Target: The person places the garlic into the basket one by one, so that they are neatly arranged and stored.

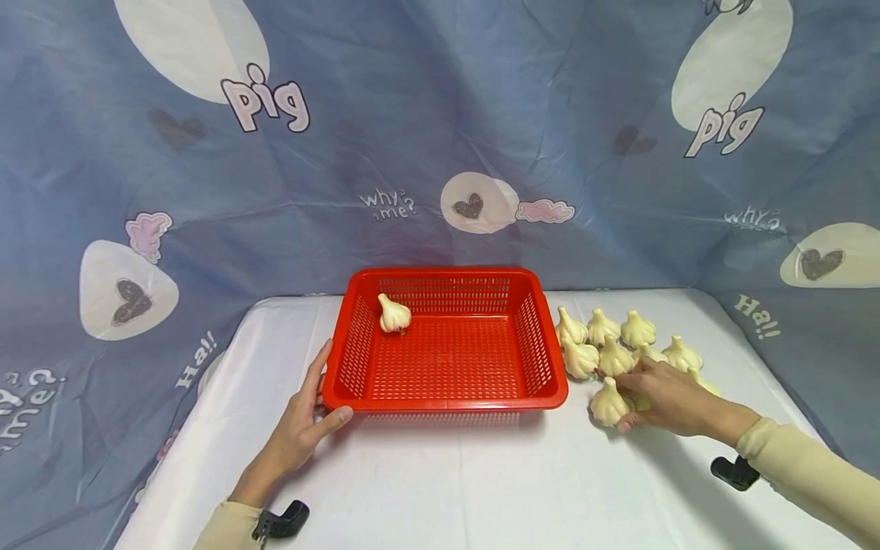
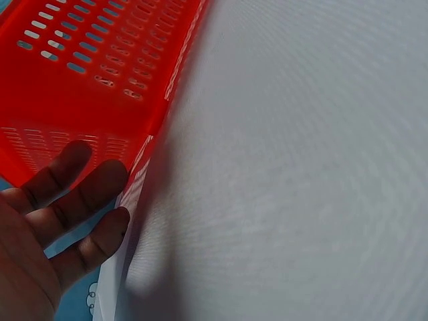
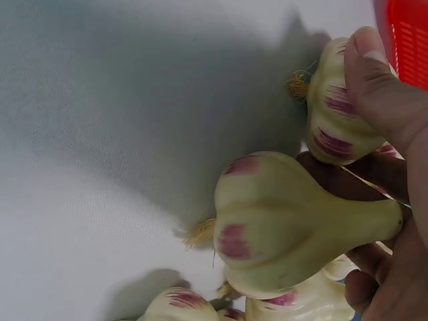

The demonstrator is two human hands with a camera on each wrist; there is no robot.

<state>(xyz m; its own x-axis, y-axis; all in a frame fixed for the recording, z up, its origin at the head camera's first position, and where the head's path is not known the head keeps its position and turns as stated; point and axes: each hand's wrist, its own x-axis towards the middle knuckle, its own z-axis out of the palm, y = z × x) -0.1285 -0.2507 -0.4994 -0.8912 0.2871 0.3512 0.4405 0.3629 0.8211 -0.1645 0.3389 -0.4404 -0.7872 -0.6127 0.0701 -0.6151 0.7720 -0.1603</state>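
Note:
A red plastic basket (image 1: 445, 403) with slotted walls stands on the table, one garlic bulb (image 1: 395, 315) inside at its back left. My left hand (image 1: 300, 426) rests at the basket's front left corner, thumb near the front rim and fingers along the left side. In the left wrist view its fingers (image 2: 100, 184) are loosely spread beside the red wall. To the right, my right hand (image 1: 670, 399) pinches a pale garlic bulb (image 1: 609, 403) between thumb and fingers. Another purple-streaked bulb (image 3: 267, 221) lies beneath that hand in the right wrist view.
Several more garlic bulbs (image 1: 638, 328) cluster right of the basket, some partly hidden behind my right hand. A white cloth (image 1: 440, 489) covers the table. Behind it hangs a blue printed curtain (image 1: 385, 153), also along both sides.

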